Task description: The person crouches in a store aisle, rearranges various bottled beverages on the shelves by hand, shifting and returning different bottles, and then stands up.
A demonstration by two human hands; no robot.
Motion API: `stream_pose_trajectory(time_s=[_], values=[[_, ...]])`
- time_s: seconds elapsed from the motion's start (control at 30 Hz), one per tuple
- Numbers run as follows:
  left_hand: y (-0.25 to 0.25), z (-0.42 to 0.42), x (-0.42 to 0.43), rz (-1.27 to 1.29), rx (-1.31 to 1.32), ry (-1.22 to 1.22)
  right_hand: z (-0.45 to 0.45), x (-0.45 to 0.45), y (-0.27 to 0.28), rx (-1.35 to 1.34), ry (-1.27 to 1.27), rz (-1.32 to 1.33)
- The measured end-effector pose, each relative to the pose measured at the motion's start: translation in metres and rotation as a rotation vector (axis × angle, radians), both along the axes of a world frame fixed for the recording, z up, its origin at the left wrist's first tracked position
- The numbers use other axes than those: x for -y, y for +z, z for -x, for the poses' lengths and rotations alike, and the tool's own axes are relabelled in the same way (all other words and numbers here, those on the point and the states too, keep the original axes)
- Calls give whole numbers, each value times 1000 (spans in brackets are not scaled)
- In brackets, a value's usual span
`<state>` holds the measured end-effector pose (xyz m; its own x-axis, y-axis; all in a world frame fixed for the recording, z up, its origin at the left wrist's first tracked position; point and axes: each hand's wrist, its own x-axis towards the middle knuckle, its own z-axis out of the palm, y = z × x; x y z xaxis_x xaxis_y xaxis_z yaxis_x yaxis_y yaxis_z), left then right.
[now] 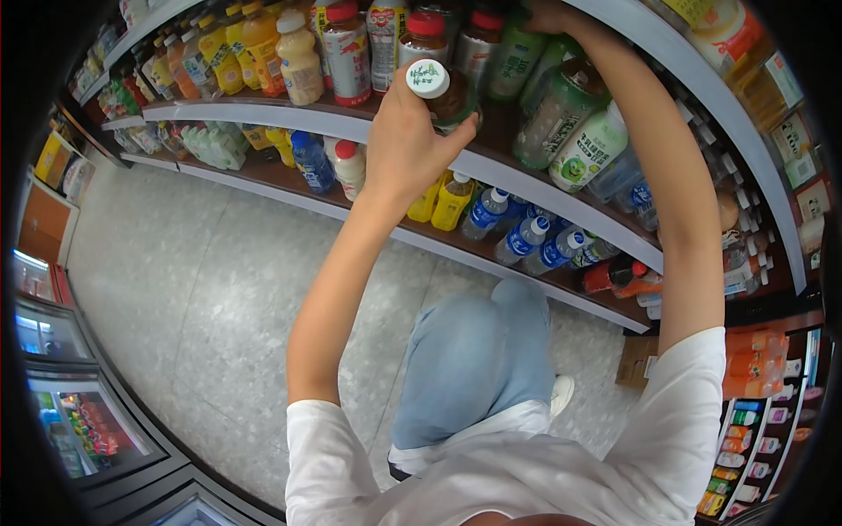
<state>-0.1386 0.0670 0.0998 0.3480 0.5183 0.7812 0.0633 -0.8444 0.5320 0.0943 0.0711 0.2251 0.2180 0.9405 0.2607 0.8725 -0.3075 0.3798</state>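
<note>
My left hand (pixel 406 149) is wrapped round a bottle of dark drink (pixel 453 98) with a printed white cap, in front of the upper shelf. Red-capped bottles (pixel 346 53) stand just behind it. My right hand (pixel 551 16) reaches deep into the same shelf at the top of the view, by a green bottle (pixel 516 63). Its fingers are mostly out of sight, so any grip there is unclear. Below my right forearm, a large clear bottle with a green collar (pixel 561 110) and a white-and-green bottle (pixel 592 149) stand near the shelf edge.
The pale upper shelf edge (pixel 517 182) curves across the view. On the lower shelf are yellow drink bottles (pixel 452 202) and blue-labelled water bottles (pixel 524 239). Glass-fronted coolers (pixel 92 425) line the left, across the grey floor (pixel 237 263). A cardboard box (pixel 633 361) sits at right.
</note>
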Motion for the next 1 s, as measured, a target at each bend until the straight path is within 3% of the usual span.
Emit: stream_pose_trajectory(time_s=[0.2,0.3,0.37,0.5,0.57,0.93,1.0], values=[[3,-1,-2,39,-5,-4,9,10,24,44,-127,168],[4,-1,-3,22,-3,11,30,28,31,-88,-227,393],[4,-3,-3,13,-1,18,24,34,18,107,-19,233],[5,-6,-2,-30,-16,36,23,40,12,8,-5,222],[5,-7,-3,-50,-30,43,25,54,3,-57,165,94],[7,-12,-11,-86,2,106,50,65,9,-203,50,3],[8,-12,-12,-80,1,98,31,63,2,-193,226,-45]])
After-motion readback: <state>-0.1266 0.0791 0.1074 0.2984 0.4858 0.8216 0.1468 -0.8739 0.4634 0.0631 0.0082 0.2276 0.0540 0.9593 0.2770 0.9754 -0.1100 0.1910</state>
